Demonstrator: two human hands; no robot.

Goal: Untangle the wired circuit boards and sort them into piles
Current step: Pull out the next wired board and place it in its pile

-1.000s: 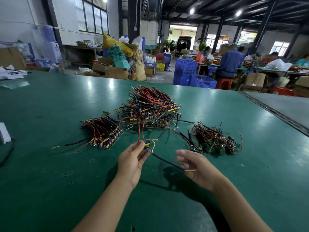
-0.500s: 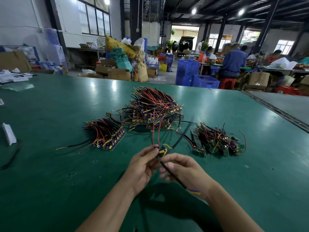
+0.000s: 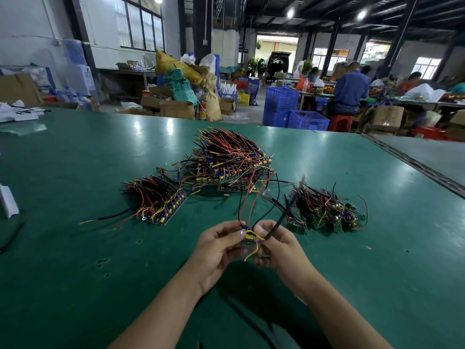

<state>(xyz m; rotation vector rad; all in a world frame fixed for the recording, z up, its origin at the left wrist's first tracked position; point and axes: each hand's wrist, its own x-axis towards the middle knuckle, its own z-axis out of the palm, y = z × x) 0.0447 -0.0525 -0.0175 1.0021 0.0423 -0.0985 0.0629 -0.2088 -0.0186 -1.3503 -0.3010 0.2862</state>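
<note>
Right hand now tight beside left hand, fingers of both around yellow-wired board

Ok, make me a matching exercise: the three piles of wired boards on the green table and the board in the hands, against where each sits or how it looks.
Things
1. left pile
2. middle pile
3. right pile
4. single board

Descriptions
A. green boards in a loose heap
B. pinched between the left hand and the right hand
C. the biggest, farthest from the person
D. boards in a neat row, thick black wire trailing left

Pairs: 1-D, 2-C, 3-A, 4-B
</note>
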